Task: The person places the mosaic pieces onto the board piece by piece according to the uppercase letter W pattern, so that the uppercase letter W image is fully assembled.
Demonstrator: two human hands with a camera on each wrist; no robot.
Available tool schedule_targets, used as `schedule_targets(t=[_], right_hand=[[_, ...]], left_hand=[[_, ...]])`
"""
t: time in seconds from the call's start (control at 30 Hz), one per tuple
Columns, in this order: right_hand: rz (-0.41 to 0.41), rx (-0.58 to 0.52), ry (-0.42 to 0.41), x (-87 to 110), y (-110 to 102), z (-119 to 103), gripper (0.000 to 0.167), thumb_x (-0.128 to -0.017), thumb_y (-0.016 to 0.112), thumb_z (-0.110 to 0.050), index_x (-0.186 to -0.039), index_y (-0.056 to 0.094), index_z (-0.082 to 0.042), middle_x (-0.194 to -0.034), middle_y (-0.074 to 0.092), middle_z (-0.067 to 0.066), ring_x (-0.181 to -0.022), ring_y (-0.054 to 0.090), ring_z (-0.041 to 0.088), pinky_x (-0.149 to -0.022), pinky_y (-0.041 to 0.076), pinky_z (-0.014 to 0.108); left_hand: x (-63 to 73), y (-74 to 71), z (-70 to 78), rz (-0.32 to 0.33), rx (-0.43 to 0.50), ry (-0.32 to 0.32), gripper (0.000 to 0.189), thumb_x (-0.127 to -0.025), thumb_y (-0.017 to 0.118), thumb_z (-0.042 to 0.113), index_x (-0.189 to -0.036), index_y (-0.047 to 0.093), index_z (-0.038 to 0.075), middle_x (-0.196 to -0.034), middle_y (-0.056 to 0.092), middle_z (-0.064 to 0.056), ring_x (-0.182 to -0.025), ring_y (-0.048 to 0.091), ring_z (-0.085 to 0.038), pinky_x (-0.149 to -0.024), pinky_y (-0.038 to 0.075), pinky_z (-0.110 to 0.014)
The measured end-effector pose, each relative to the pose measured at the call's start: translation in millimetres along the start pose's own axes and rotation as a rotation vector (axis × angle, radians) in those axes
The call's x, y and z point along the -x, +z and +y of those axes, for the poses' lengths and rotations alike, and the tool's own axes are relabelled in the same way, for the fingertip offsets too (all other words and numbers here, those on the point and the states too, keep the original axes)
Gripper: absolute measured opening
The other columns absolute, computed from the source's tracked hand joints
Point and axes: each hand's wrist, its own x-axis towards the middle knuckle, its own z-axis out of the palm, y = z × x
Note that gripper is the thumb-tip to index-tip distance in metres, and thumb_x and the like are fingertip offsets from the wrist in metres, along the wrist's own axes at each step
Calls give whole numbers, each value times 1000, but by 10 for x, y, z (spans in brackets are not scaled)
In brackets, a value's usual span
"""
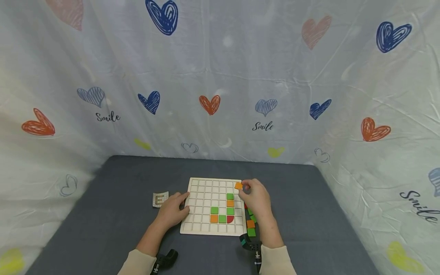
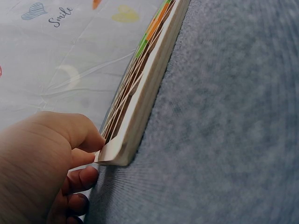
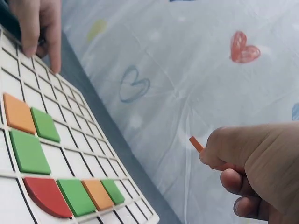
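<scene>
At the far right corner of the pale gridded board (image 1: 201, 227), my right hand (image 1: 258, 198) pinches an orange square tile (image 1: 238, 185) between thumb and fingers. The right wrist view shows that tile (image 3: 196, 144) edge-on, raised above the board. My left hand (image 1: 171, 211) touches the board's left edge, thumb and index finger apart along it; its other fingers curl loosely below, as the left wrist view shows. Green and orange square tiles and a red quarter-round tile (image 1: 230, 219) sit in the grid's cells, forming a hooked shape right of the middle.
Loose green (image 1: 251, 232) and orange tiles (image 1: 250, 224) lie along the board's right side, partly hidden by my right forearm. A small patterned card (image 1: 160, 199) lies left of the board. Grey cloth (image 1: 144, 172) covers the table, and a heart-printed curtain (image 1: 237, 84) hangs around it.
</scene>
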Motion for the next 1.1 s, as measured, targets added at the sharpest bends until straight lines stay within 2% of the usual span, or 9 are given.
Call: schedule_targets(t=[0.1, 0.33, 0.63, 0.8, 0.97, 1.1], right_hand=[[-14, -10, -32, 17, 31, -87, 25, -89, 75, -16, -114, 76, -10, -91, 57, 6, -59, 37, 14, -54, 31, 31], [-53, 0, -68, 53, 153, -220, 23, -90, 75, -19, -112, 76, -14, -87, 52, -4, -63, 39, 14, -55, 32, 30], [-154, 14, -127, 77, 366, -256, 22, -86, 72, -17, -107, 78, -15, -84, 54, -4, -69, 45, 13, -59, 38, 31], [-217, 27, -162, 104, 497, -269, 25, -83, 69, -15, -105, 79, -14, -77, 53, -5, -66, 46, 14, -59, 39, 31], [-258, 84, -172, 131, 622, -258, 23, -80, 71, -18, -100, 81, -15, -87, 63, -7, -77, 55, 15, -75, 45, 38], [-265, 141, -181, 141, 701, -231, 20, -77, 72, -18, -95, 82, -16, -90, 67, -6, -79, 57, 15, -80, 44, 43]], left_hand=[[-2, -1, 5, 0, -1, -1, 52, -91, 66, 15, -142, 62, 4, -80, 45, 3, -62, 35, -14, -60, 32, -33], [3, -2, 6, 0, -6, -1, 52, -91, 66, 15, -142, 61, 4, -80, 45, 3, -62, 35, -14, -60, 32, -33], [4, 3, -3, 2, -6, 1, 52, -91, 66, 15, -142, 62, 4, -80, 45, 3, -62, 35, -13, -60, 32, -32], [2, 3, -15, 1, -7, -2, 53, -91, 66, 16, -142, 61, 4, -80, 45, 3, -62, 35, -14, -60, 31, -32], [2, 8, -19, 8, -9, 5, 53, -90, 66, 16, -142, 62, 3, -79, 45, 4, -62, 36, -14, -60, 32, -32], [-2, 9, -20, 9, -15, 4, 54, -90, 67, 17, -142, 62, 4, -79, 44, 4, -62, 35, -13, -60, 32, -32]])
